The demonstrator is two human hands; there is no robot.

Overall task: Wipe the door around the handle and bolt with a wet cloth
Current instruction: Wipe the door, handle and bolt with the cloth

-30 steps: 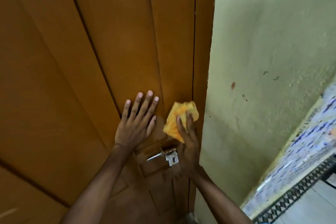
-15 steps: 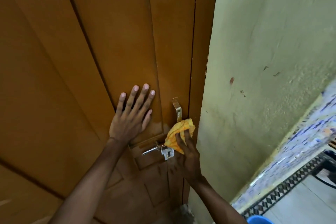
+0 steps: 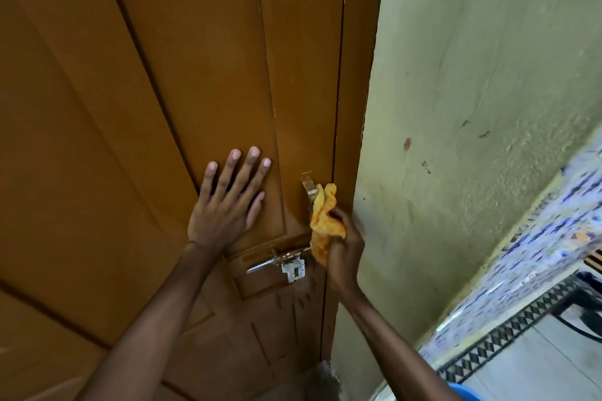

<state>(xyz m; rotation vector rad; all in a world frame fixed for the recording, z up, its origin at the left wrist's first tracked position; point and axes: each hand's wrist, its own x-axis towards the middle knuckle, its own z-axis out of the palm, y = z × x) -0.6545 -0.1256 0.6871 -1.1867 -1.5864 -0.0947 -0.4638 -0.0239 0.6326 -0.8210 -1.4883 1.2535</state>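
A brown panelled wooden door point(image 3: 202, 58) fills the left of the view. My left hand point(image 3: 228, 205) lies flat on it with fingers spread, left of the hardware. A brass bolt point(image 3: 308, 187) stands on the door near its right edge. Below it a silver lever handle point(image 3: 260, 265) sticks out leftward from a pale lock plate point(image 3: 294, 270). My right hand point(image 3: 345, 244) grips a bunched orange cloth point(image 3: 322, 218) and presses it against the door edge, just right of the bolt and above the handle. The wood beside the cloth looks wet and shiny.
The brown door frame point(image 3: 355, 107) runs up beside a pale green wall point(image 3: 472, 91) on the right. Blue patterned tiles point(image 3: 537, 254) and a black-and-white border point(image 3: 508, 335) line the wall base. A blue rim point(image 3: 462, 392) shows at the bottom edge.
My right hand brought the cloth down from over the bolt, uncovering it, then shifted right to the door edge and closed into a fist around the cloth. My left hand stayed flat.
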